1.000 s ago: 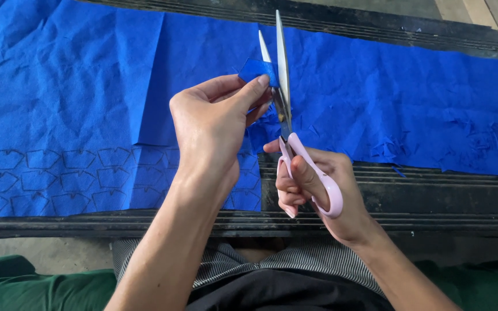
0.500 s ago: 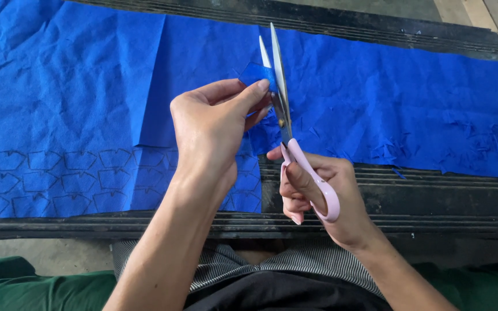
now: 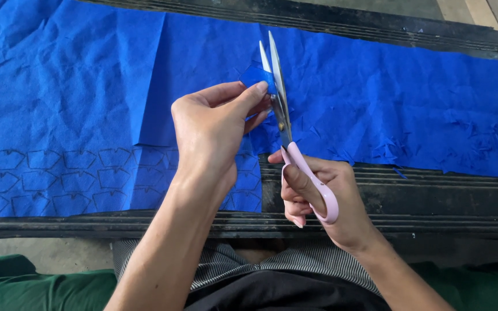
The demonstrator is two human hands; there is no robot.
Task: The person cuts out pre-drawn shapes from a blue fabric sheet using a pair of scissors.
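Left hand: the left hand (image 3: 217, 124) is raised above the near half of the bench, thumb and fingertips pinched on a small blue fabric piece (image 3: 256, 75).
Right hand: the right hand (image 3: 318, 196) grips the pink handles of the scissors (image 3: 286, 129), fingers curled through the loops, hovering over the near edge of the bench.
Scissors: blades point away from the person, slightly parted, with the small piece sitting between them just above the left fingertips.
Small piece: held in the air over the middle of the bench, touching the blades; its lower part is hidden behind the left fingers.
Blue cloth: a large blue fabric sheet (image 3: 76, 86) covers the bench from the left edge to the right edge, creased and folded near the middle.
Drawn shapes: rows of outlined pentagon marks (image 3: 59, 178) run along the near left corner of the sheet; the left forearm covers some of them.
Right part of sheet: frayed snips and cut slits (image 3: 468, 138) lie along its near edge.
Bench: dark ribbed bench (image 3: 433, 196), bare along the near right edge.
Below: striped shirt (image 3: 318, 265) and green cloth (image 3: 30, 288) at the bottom.
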